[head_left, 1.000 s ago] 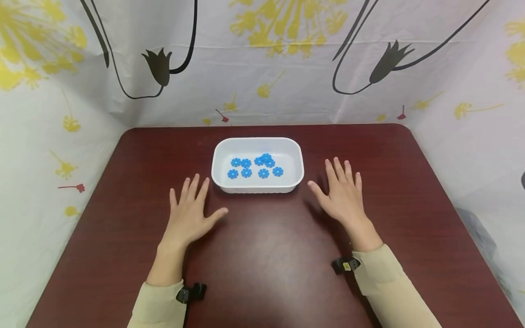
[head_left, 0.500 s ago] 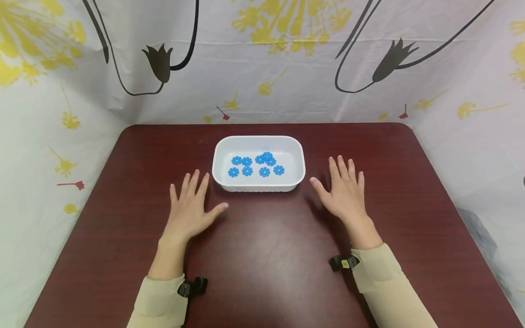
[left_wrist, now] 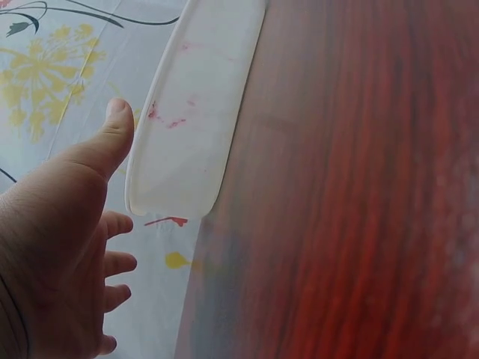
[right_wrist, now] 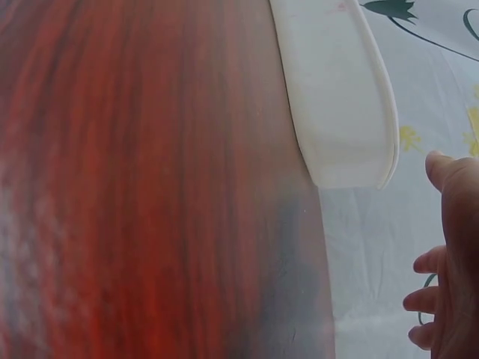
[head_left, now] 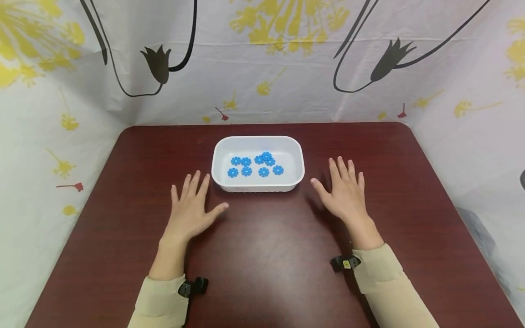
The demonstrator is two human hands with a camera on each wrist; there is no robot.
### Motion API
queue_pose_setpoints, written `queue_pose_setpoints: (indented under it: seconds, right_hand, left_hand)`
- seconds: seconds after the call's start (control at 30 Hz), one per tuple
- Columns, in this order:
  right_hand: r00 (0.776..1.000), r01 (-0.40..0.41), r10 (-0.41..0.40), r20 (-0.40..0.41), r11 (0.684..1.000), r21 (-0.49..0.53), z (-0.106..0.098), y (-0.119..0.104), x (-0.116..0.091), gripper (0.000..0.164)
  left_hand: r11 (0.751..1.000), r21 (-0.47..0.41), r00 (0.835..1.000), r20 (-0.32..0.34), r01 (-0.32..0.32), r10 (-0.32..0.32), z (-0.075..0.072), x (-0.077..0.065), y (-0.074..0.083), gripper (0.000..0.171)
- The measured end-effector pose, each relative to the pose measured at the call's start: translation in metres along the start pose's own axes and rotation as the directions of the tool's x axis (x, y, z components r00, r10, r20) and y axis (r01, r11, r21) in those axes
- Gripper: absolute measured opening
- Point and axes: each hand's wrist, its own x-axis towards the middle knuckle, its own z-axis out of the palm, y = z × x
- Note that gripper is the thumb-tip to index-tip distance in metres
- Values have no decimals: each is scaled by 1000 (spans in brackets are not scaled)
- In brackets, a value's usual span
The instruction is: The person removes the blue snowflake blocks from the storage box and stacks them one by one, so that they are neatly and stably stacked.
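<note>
A white plastic tray sits toward the back of the table, and several blue flower-shaped discs lie inside it. A few of these discs overlap right of the tray's middle. To the tray's left, my left hand has its fingers straight and spread, with nothing held. My right hand is to the right of the tray, likewise spread and holding nothing. The left wrist view shows the outer wall of the tray beyond my thumb; the right wrist view has the tray too, its contents hidden there.
The dark red-brown table extends around the tray and under both arms. Behind it and at the sides hangs a white sheet with printed flowers. Each sleeve cuff carries a small black wrist camera.
The right hand has shifted very slightly right of where it was a second ago. The head view has moved a little; the tray and discs stay as they were.
</note>
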Motion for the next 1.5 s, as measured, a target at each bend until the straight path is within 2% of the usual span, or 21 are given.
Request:
queue_pose_setpoints:
  seconds: [0.43, 0.53, 0.7, 0.9, 1.13, 1.37, 1.5]
  right_hand:
    - [999, 28, -28, 21, 1000, 13, 1, 0, 2, 85]
    - [998, 51, -50, -25, 997, 52, 0, -1, 4, 79]
    - [985, 123, -108, -135, 987, 107, -6, -6, 11, 63]
    - [978, 167, -141, -152, 970, 176, -11, -16, 17, 54]
    - [971, 226, -202, -131, 952, 205, -9, -28, 27, 52]
    - [956, 288, -262, -133, 926, 244, -3, -39, 36, 52]
    - [943, 327, -296, -153, 908, 261, 2, -47, 41, 50]
  left_hand:
    - [999, -30, 1000, 20, 11, -10, -1, -1, 1, 102]
    - [997, -72, 1000, -24, 9, -11, -2, 0, 1, 98]
    - [987, -163, 989, -150, -8, -16, -4, 4, 3, 81]
    - [970, -242, 973, -228, -18, -39, -2, 7, 7, 68]
    - [937, -348, 964, -242, 17, -107, 3, 14, 13, 61]
    - [861, -501, 940, -245, 88, -238, 7, 22, 18, 49]
    - [845, -521, 934, -231, 117, -272, 10, 24, 17, 46]
